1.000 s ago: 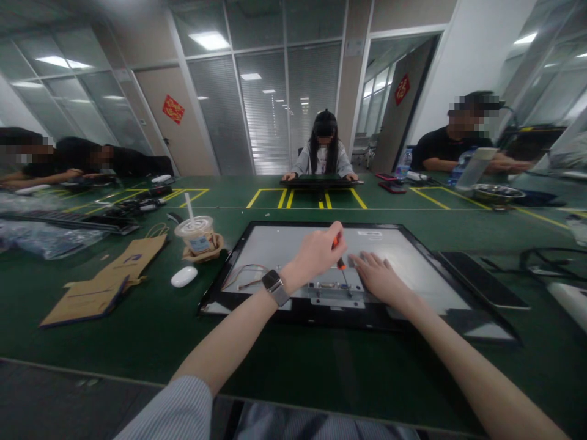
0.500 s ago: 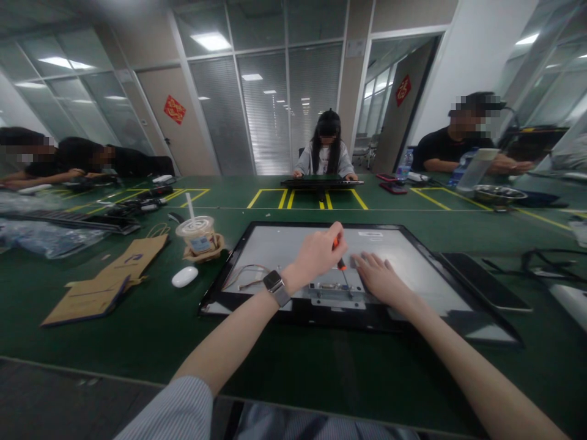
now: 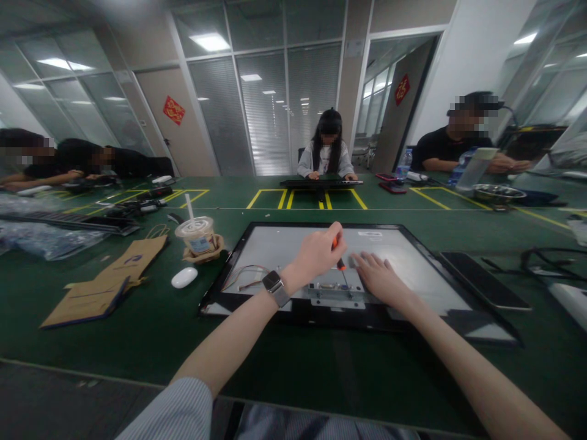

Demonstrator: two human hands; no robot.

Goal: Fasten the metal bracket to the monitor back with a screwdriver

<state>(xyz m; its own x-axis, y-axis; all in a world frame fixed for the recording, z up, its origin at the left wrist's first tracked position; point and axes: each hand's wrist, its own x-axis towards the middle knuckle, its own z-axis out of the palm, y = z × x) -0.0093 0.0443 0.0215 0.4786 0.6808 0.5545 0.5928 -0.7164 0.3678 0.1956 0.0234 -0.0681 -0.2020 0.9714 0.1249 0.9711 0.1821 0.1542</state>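
The left hand (image 3: 321, 247) has its fingers wrapped round the handle of a screwdriver (image 3: 340, 264), so this grip is closed on the tool, with the wrist arched above the work. The shaft runs down and towards the wearer from the grip, and its tip appears to meet the metal bracket (image 3: 316, 293) near that part's right-hand end; the screw head itself is too small to make out. The bracket, which carries a row of connectors, sits just below the grip on the grey back of a display panel (image 3: 426, 269). The panel lies flat on the table (image 3: 298, 363), reaching out to both sides of the grip.

Just right of the grip, the right hand (image 3: 383, 278) rests palm down on the panel, fingers extended and grasping nothing, which probably steadies it.

To do this turn well, the shaft should stand square to the screw and in line with its axis; it looks slightly tilted here. Press down first, then twist, so the tip does not ride out of the slot and skid over the connectors. The right hand is best spread flat with light, even weight, since the panel may flex, and its fingertips should lie clear of the tip's likely slip path. The loose thin cable (image 3: 250, 275) left of the grip also wants to be well away from the forearm.
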